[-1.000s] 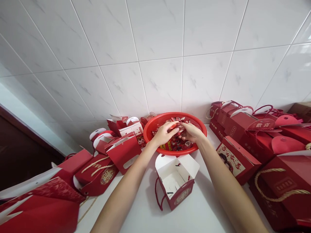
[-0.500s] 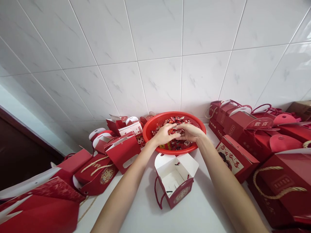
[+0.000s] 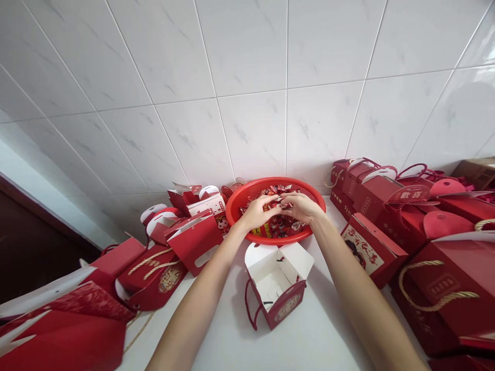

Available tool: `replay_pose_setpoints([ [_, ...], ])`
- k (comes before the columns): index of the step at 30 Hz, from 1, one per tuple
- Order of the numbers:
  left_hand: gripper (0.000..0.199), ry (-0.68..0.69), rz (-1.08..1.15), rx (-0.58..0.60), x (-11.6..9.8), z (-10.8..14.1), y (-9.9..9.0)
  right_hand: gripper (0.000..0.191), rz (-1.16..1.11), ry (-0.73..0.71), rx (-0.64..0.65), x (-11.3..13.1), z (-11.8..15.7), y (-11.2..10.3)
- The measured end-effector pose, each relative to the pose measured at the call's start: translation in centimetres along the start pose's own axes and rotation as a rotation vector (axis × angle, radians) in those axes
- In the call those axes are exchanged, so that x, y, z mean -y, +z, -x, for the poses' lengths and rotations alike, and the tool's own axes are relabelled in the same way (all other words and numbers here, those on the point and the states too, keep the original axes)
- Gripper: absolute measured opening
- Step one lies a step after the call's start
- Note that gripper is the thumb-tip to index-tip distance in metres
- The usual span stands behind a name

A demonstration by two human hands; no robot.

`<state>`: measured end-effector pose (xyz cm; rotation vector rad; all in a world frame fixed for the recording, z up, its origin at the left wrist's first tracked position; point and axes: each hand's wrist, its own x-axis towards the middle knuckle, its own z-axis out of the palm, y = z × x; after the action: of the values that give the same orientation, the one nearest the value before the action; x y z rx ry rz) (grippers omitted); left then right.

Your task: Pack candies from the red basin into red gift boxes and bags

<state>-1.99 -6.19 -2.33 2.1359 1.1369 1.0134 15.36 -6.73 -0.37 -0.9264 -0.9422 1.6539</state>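
Grip: two hands, left hand and right hand, fingers curled, tips close together above the basket; cannot tell whether anything is held. One smooth white table. Red card boxes on both sides, overlapping, some cut off; count uncertain. Basket: one, oval, perforated plastic. One open box just in front, white inside, cord loop. Shiny wrapped packets in basket, partly hidden, uncountable.
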Motion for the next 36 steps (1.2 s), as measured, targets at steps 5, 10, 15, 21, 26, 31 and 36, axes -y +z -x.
replay_pose_setpoints([
  [5, 0.036, -0.061, 0.038, 0.000, 0.2, -0.2, -0.2, 0.033, 0.004, 0.001, -0.041, -0.2, -0.1, 0.3],
  [10, 0.043, -0.062, 0.149, -0.047, 0.1, -0.3, -0.4, 0.030, -0.032, -0.100, -0.100, 0.0, 0.2, 0.6],
  [15, 0.043, -0.066, 0.186, -0.074, 0.0, -0.3, -0.3, 0.015, 0.003, -0.122, -0.094, 0.0, 0.1, 0.5],
  [21, 0.041, -0.092, 0.191, -0.029, 0.4, -0.4, -0.3, 0.017, 0.059, -0.125, -0.113, -0.2, 0.1, 0.8],
  [26, 0.041, 0.002, 0.140, -0.062, 0.8, -0.3, -0.2, 0.018, 0.087, -0.115, -0.009, -0.1, 0.4, 1.2],
  [31, 0.038, -0.018, 0.182, -0.076, 0.3, -0.2, -0.3, 0.012, 0.178, -0.134, -0.082, -0.2, 0.5, 1.1],
  [36, 0.047, -0.160, 0.347, -0.088, 0.4, -0.3, -0.5, 0.010, 0.194, -0.090, -0.229, 0.0, 0.3, 1.1],
])
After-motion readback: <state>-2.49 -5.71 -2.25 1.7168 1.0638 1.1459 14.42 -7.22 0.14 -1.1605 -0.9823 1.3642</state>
